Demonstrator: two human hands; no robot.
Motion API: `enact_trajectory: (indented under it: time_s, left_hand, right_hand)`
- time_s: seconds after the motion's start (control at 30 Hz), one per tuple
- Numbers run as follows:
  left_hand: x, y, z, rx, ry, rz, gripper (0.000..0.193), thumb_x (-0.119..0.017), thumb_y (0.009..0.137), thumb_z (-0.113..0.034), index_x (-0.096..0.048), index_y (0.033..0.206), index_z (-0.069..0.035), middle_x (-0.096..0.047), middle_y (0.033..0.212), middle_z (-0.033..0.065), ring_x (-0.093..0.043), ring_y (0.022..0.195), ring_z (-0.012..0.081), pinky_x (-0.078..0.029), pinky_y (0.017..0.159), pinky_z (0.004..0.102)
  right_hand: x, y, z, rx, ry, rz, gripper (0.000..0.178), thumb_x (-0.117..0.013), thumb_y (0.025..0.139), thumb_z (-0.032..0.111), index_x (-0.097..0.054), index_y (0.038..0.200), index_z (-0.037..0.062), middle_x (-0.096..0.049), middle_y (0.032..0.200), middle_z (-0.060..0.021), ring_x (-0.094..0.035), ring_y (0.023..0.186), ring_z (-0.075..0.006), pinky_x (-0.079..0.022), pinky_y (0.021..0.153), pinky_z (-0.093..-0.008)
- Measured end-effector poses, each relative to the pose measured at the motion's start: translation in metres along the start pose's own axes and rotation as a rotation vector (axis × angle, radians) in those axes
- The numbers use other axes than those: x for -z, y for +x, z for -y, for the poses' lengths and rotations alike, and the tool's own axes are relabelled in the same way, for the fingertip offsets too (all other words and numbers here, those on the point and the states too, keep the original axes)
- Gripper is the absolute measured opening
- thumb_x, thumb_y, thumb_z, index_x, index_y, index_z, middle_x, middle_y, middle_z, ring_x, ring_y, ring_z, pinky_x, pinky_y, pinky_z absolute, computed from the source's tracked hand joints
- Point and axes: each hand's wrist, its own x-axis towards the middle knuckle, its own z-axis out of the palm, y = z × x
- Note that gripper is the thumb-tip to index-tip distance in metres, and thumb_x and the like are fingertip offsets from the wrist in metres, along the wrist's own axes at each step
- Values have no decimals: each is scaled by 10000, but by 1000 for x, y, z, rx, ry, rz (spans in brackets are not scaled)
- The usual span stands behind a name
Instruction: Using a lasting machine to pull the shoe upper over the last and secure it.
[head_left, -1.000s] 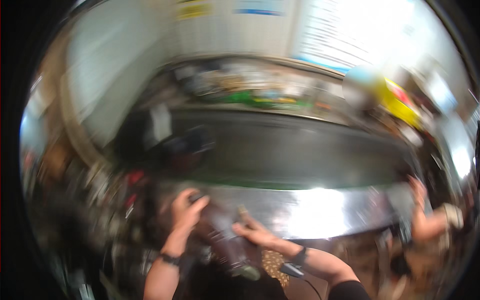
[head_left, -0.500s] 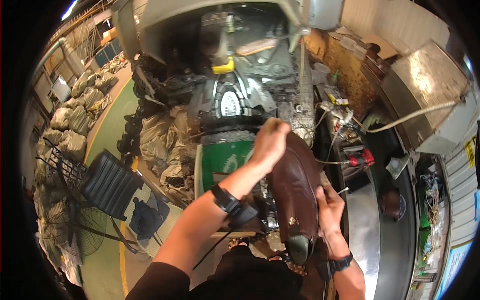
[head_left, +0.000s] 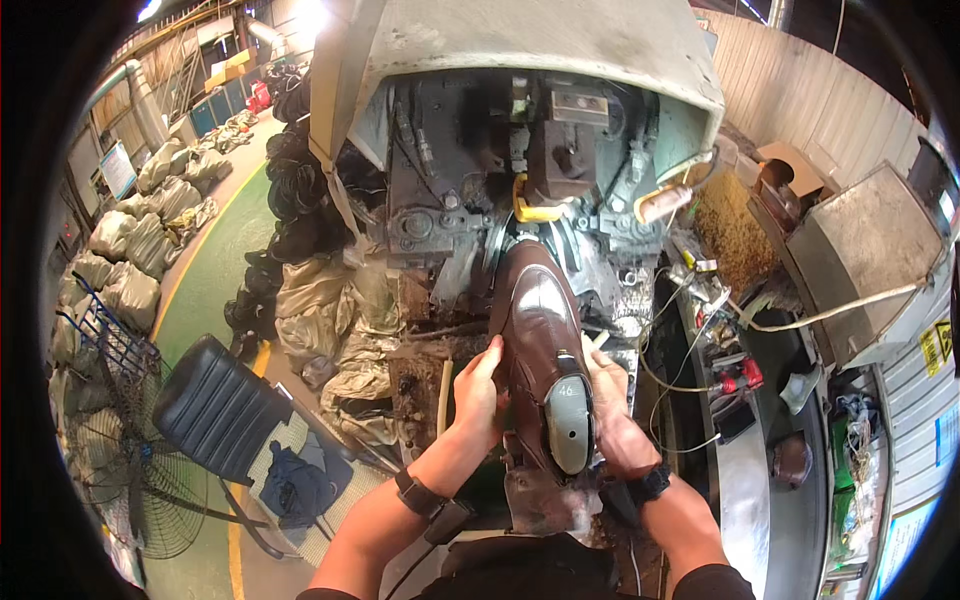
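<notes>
A dark brown leather shoe upper (head_left: pixel 535 325) sits on a grey shoe last (head_left: pixel 570 430), its heel end toward me. The toe points away and reaches the metal jaws (head_left: pixel 575 243) of the machine; whether it touches them I cannot tell. My left hand (head_left: pixel 478 397) grips the upper's left side, thumb along the leather. On the other side, near the heel, my right hand (head_left: pixel 611 395) is closed around it. The fingers of both hands are partly hidden behind the upper. Above the toe is a yellow machine part (head_left: pixel 535 208).
The machine's pale hood (head_left: pixel 560 40) arches over the jaws. To the right, a red-handled tool (head_left: pixel 738 376) and cables lie beside a dark conveyor belt (head_left: pixel 790 530). At left stand a black chair (head_left: pixel 220 395) and a wire fan (head_left: pixel 140 470), with sacks (head_left: pixel 130 300) behind.
The upper on its last has moved left and away from me, its toe now at the machine's jaws. My left hand has gone from the toe end to the left side.
</notes>
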Motion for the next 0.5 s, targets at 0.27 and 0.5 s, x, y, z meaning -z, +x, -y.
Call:
enact_trajectory:
  time_s: [0.27,0.5]
  left_hand:
    - [21,59,1,89,-94,-106,334,-603,1029,-304,-654,1158,0,-724,1088,117,-707,948,217,-578,794,365]
    - [47,91,26,80,2,-169,423,-557,1014,-410,-674,1215,-56,-717,1137,146,-688,923,256,-551,825,403]
  right_hand:
    - [-9,44,-20,54,19,-29,323,-648,1001,109,-628,1305,1,-711,1122,-87,-705,901,-175,-607,786,-310]
    - [-14,54,-23,8,49,-73,341,-649,1007,136,-610,1309,-19,-705,1126,-114,-707,899,-189,-625,773,-342]
